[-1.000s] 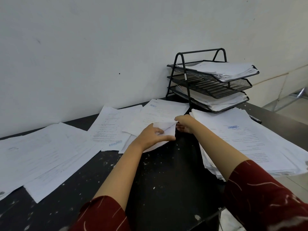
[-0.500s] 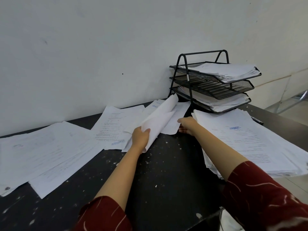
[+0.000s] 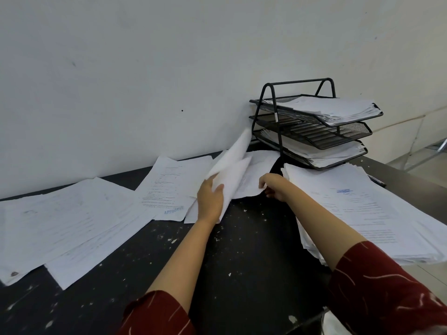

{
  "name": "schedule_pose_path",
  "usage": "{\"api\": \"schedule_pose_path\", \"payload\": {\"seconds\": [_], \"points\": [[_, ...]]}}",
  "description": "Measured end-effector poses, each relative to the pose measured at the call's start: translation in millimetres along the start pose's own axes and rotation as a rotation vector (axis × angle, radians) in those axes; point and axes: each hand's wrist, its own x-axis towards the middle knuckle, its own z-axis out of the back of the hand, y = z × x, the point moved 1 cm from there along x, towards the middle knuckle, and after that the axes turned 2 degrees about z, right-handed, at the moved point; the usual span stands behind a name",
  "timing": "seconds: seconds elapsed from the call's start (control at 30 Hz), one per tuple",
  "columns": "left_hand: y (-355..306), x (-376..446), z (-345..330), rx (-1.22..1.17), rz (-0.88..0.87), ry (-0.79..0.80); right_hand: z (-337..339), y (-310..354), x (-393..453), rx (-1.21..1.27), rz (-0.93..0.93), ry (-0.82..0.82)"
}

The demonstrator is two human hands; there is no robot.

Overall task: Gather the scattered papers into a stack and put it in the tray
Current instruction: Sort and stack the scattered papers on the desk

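A few lifted sheets (image 3: 232,170) curl up mid-counter, gripped by the left hand (image 3: 210,201); the right hand (image 3: 272,186) pinches a flat sheet (image 3: 256,175). Far right stands a three-tier tray (image 3: 314,124) beside a thick stack (image 3: 367,209). More papers (image 3: 60,226) lie left on the dark counter (image 3: 242,262).

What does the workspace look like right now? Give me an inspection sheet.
Surface: dark desk, flecked with white specks.
Job's things: lifted sheets raised off the desk; loose papers spread at left; stamped page flat; big stack at right; three-tier tray, top and bottom tiers filled, middle tier empty.
Clutter: dark pen-like item behind the big stack.
Grips: left hand holds the lifted sheets; right hand pinches a sheet's edge.
Cables: nothing seen.
Surroundings: white wall.
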Motion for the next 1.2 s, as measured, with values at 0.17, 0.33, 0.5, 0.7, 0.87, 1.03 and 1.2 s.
{"api": "schedule_pose_path", "payload": {"seconds": [0.17, 0.33, 0.5, 0.7, 0.87, 1.03, 1.2], "points": [[-2, -6, -18, 0.105, -0.11, 0.329, 3, 4, -6, 0.321, 0.027, 0.012], [5, -4, -26, 0.21, 0.043, 0.623, 5, -1, 4, 0.258, 0.072, 0.04], [-4, -4, -17, 0.12, 0.025, 0.52, -3, -4, 2, -0.079, 0.232, -0.116], [16, 15, 20, 0.272, 0.155, 0.02, 4, 27, -21, -0.144, 0.577, -0.22], [24, 20, 42, 0.639, 0.217, 0.178, 28, 55, -30, -0.146, 0.645, -0.259], [19, 14, 46, 0.824, 0.18, 0.249, 55, 65, -41, -0.092, 0.654, -0.299], [12, 11, 48, 0.656, 0.251, 0.263, 85, 66, -50, -0.011, 0.62, -0.309]]}}
